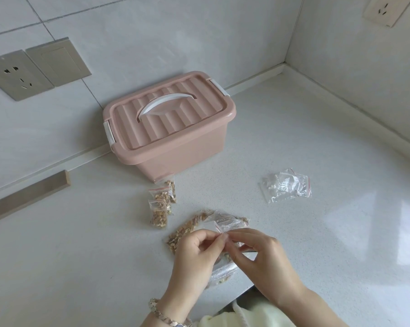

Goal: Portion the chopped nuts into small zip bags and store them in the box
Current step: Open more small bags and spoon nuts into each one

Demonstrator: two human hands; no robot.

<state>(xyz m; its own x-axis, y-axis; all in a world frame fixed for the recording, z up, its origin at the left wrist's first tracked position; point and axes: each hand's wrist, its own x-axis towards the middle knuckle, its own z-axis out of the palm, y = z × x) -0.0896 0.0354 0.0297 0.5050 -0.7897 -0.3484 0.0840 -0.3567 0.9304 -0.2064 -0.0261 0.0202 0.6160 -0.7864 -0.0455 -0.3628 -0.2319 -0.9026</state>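
A pink lidded box (171, 128) with a white handle stands shut against the back wall. Three small zip bags filled with chopped nuts (162, 201) lie in front of it. A larger clear bag of chopped nuts (187, 228) lies on the counter under my hands. My left hand (196, 258) and my right hand (263, 258) both pinch the red-striped top of a small empty zip bag (222, 226), held just above the nut bag. A pile of empty zip bags (286, 185) lies to the right.
The white counter (317, 232) runs into a corner at the back right. Wall sockets (17, 74) sit at the left, another socket (385, 8) at the top right. A wooden strip (29, 197) lies along the left. The counter's front edge is near my wrists.
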